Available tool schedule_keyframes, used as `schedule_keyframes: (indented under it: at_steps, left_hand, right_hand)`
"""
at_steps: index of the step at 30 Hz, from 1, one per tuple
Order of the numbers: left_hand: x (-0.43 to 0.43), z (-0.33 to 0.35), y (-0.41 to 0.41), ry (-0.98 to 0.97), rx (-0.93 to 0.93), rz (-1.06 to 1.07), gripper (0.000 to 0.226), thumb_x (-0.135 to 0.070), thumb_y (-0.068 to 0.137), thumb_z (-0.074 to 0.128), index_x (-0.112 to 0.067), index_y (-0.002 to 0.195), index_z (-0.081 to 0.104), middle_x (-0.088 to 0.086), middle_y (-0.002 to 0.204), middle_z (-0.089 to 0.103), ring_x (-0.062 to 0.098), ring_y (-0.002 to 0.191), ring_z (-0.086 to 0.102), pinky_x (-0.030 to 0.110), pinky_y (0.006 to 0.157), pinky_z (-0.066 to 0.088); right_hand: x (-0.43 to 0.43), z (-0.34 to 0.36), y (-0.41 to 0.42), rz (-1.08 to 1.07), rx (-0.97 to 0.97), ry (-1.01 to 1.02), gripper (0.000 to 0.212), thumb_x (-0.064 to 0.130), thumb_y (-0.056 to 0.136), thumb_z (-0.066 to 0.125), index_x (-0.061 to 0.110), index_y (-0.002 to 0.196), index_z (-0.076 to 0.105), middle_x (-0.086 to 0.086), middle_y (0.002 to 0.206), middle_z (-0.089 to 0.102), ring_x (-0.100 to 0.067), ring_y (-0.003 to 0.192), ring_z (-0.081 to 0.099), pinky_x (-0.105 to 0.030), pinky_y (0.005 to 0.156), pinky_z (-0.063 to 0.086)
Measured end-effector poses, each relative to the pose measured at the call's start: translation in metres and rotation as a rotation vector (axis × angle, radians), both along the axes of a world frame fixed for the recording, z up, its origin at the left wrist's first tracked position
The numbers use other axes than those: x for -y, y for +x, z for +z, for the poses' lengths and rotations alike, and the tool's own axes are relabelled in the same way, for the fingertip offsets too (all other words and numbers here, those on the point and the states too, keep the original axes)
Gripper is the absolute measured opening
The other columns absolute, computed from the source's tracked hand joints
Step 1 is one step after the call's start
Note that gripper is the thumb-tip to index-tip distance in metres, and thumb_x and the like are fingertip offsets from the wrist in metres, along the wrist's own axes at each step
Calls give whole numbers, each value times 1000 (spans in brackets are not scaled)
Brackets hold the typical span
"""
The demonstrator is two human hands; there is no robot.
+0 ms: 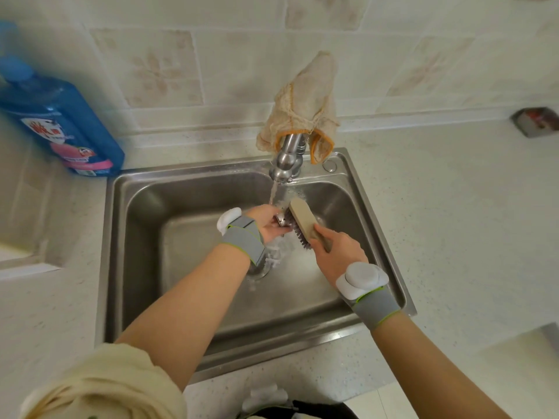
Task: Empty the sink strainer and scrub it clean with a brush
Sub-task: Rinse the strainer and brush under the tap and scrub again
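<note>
- the left hand (267, 226) is closed around the sink strainer (280, 220), holding it over the far middle of the sink (379, 237), right under the running tap (286, 164).
- the right hand (337, 251) is wrapped tight round the near end of the wooden brush (304, 223); its bristles press against the strainer's right side.
- most of the strainer is hidden by fingers and bristles, so i cannot tell how clean it is; the scrubbing step looks under way.
- risk: wet metal is probably slippery, and a hard brush stroke could knock the strainer out of the grip into the basin.
- risk: the drain hole (257, 269) lies open just near of the hands, so loosened scraps could wash straight down it.
- risk: water hitting the bristles could spray onto the counter (453, 207).
</note>
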State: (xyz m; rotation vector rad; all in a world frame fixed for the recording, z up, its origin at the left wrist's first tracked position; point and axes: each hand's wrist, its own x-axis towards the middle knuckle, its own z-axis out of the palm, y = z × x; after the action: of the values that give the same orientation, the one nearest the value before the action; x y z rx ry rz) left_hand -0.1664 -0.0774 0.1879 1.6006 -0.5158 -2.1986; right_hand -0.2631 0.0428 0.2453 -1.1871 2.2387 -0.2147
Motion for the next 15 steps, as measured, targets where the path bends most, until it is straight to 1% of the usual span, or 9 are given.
schedule_keyframes:
  at_steps: [2, 4, 5, 7, 8, 10, 12, 14, 15]
  left_hand:
    - [1, 4, -5, 34, -76, 58, 32, -2, 97, 28, 1, 68, 44, 11, 66, 43, 30, 85, 48, 46, 106, 33]
    - [-1, 10, -5, 50, -160, 114, 36, -7, 97, 28, 0, 66, 44, 35, 84, 61, 40, 95, 52, 45, 107, 32]
    - [0, 13, -4, 54, -179, 156, 35, -10, 98, 28, 0, 70, 47, 36, 114, 55, 40, 110, 50, 44, 109, 32]
    - [3, 11, -4, 93, -235, 258, 31, -19, 98, 28, 0, 100, 52, 21, 122, 49, 32, 123, 46, 44, 106, 35]
    - [3, 12, -3, 106, -275, 296, 36, -23, 99, 27, 0, 112, 51, 19, 120, 50, 32, 119, 48, 45, 100, 39]
    - [5, 2, 1, 113, -264, 328, 41, -31, 99, 25, -1, 99, 53, 15, 92, 57, 29, 92, 54, 43, 87, 44]
    - [3, -6, 9, 122, -231, 308, 44, -35, 98, 24, -2, 88, 52, 14, 73, 57, 27, 77, 52, 44, 94, 42]
    - [-2, -8, 15, 98, -199, 218, 50, -38, 99, 23, 0, 115, 52, 19, 107, 61, 34, 107, 55, 48, 106, 35]
    - [-5, -6, 17, 98, -190, 184, 54, -39, 99, 22, -1, 127, 46, 20, 126, 55, 35, 122, 49, 49, 106, 33]
  right_hand:
    - [1, 0, -4, -11, 2, 0, 45, 39, 94, 45, 37, 139, 41, -5, 117, 58, -28, 102, 62, -40, 89, 53]
    - [3, -1, -5, -13, 8, -7, 45, 39, 94, 45, 37, 139, 41, -6, 117, 59, -29, 102, 62, -42, 89, 53]
    - [5, -1, -5, -18, 8, -13, 45, 39, 94, 45, 37, 139, 41, -7, 116, 60, -29, 101, 63, -42, 89, 53]
    - [10, -2, -4, -13, 0, -21, 45, 39, 94, 45, 37, 139, 40, -7, 116, 59, -30, 101, 63, -40, 88, 53]
    - [12, -2, -2, 4, -8, -18, 45, 39, 95, 44, 37, 140, 39, -7, 117, 58, -30, 102, 62, -38, 87, 52]
    - [15, -3, 4, 76, -18, -18, 46, 39, 95, 44, 36, 141, 38, -7, 117, 56, -29, 104, 60, -34, 86, 50]
    - [23, -5, 10, 151, -19, -20, 46, 39, 95, 44, 36, 141, 38, -7, 119, 55, -30, 105, 60, -35, 90, 50]
    - [32, -6, 10, 165, -39, -12, 46, 38, 95, 44, 36, 141, 39, -8, 126, 54, -31, 111, 58, -38, 94, 49]
    - [35, -7, 10, 149, -45, -3, 45, 38, 96, 44, 35, 141, 38, -9, 129, 53, -32, 115, 56, -38, 96, 48]
